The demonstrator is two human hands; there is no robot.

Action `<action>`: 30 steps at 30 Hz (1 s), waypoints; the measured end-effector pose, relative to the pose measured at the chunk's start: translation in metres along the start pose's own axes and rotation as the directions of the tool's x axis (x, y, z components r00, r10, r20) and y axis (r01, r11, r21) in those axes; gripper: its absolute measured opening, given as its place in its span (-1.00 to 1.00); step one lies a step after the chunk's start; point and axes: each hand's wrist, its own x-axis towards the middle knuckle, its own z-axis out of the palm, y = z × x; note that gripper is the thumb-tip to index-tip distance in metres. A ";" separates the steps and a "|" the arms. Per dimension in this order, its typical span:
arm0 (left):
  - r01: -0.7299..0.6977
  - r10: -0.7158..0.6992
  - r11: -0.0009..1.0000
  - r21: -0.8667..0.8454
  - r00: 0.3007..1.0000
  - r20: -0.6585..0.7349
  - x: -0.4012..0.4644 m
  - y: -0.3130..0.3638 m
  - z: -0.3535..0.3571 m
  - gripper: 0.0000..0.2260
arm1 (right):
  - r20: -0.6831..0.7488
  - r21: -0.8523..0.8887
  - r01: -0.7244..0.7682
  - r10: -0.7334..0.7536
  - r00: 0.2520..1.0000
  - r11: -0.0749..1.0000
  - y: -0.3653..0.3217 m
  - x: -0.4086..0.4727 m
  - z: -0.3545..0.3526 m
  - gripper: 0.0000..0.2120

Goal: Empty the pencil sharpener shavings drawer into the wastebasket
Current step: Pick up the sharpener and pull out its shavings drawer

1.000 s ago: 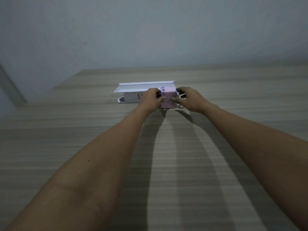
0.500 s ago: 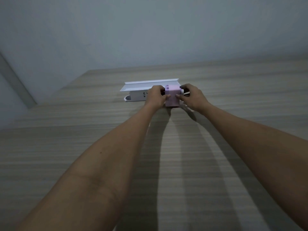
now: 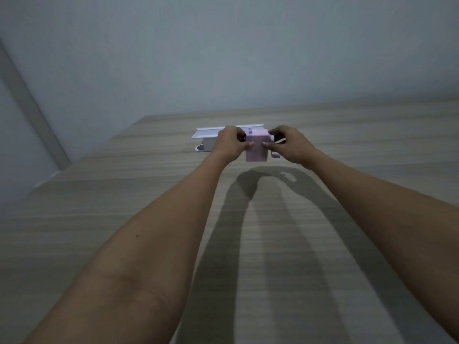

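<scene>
A pink pencil sharpener is held up off the wooden table between both hands, its shadow falling on the table below. My left hand grips its left side, thumb on the front face. My right hand grips its right side, where the crank handle hangs down. I cannot make out the shavings drawer. No wastebasket is in view.
A white box-like object with a flat lid and a round loop at its base sits on the table just behind and left of the sharpener. The table's left edge runs diagonally, and a grey wall stands behind.
Both hands have lifted the pink sharpener off the table and drawn it slightly nearer; its shadow now shows on the table underneath. The white object has stayed put.
</scene>
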 end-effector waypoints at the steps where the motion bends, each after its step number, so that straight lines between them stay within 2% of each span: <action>1: -0.015 0.015 1.000 0.017 1.000 0.019 -0.009 0.003 -0.005 -0.77 | 0.007 -0.018 0.004 -0.004 1.000 1.000 -0.003 -0.009 -0.002 -0.59; 5: -0.056 0.056 0.998 -0.007 0.998 0.043 -0.042 0.008 -0.019 -0.77 | 0.027 -0.003 0.027 -0.027 0.999 1.000 -0.018 -0.042 -0.009 -0.60; 9: -0.071 0.081 0.990 -0.120 0.993 0.084 -0.073 0.006 -0.026 -0.79 | 0.037 0.004 0.047 -0.047 0.998 0.999 -0.029 -0.075 -0.012 -0.63; 12: -0.078 0.088 0.991 -0.110 0.992 0.088 -0.096 0.009 -0.029 -0.80 | 0.055 0.016 0.059 -0.060 0.997 0.998 -0.032 -0.099 -0.010 -0.67; 23: 0.010 0.009 0.974 -0.228 0.996 0.084 -0.147 -0.003 -0.017 -0.75 | 0.086 0.064 0.045 -0.051 0.995 0.997 -0.022 -0.141 0.004 -0.65; 30: 0.066 -0.032 0.916 -0.396 0.995 0.092 -0.157 -0.014 -0.009 -0.68 | 0.061 0.169 0.043 -0.054 0.997 0.985 -0.010 -0.151 0.009 -0.59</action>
